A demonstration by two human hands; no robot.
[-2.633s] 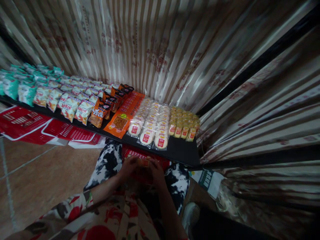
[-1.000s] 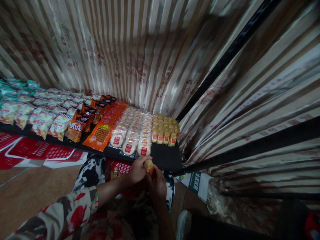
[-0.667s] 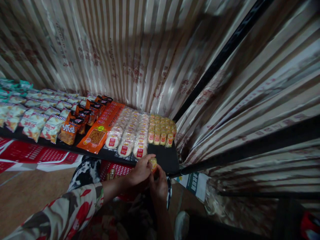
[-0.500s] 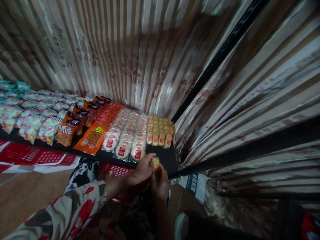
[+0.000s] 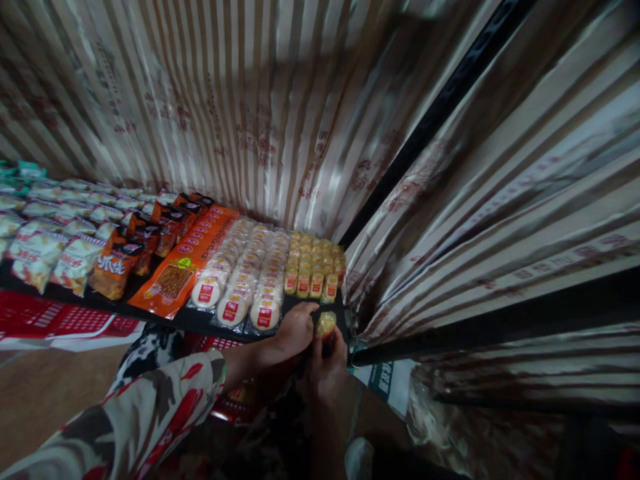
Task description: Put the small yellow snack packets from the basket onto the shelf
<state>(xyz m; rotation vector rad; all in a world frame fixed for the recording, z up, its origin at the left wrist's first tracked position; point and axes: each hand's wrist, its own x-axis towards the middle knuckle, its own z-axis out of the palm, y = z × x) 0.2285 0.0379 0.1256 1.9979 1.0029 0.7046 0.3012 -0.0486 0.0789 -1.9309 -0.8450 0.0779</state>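
Note:
A small yellow wrapped snack (image 5: 326, 325) hangs at the front right corner of the black shelf (image 5: 200, 321). My right hand (image 5: 326, 370) grips it from below. My left hand (image 5: 295, 331) sits right beside it, fingers on the shelf edge, touching the snack's left side. Just behind stand rows of the same yellow snacks (image 5: 315, 267) and, to their left, rows of round white cakes with red labels (image 5: 245, 273).
A long orange packet (image 5: 187, 260), dark orange bags (image 5: 113, 267) and pale chip bags (image 5: 45, 247) fill the shelf leftward. A red basket (image 5: 235, 400) sits under my arms. Striped curtains (image 5: 280, 100) close off the back and right, with a black post (image 5: 450, 87).
Both hands rose from the red basket to the shelf's front right corner, carrying the yellow snack. The view shifted right and closer.

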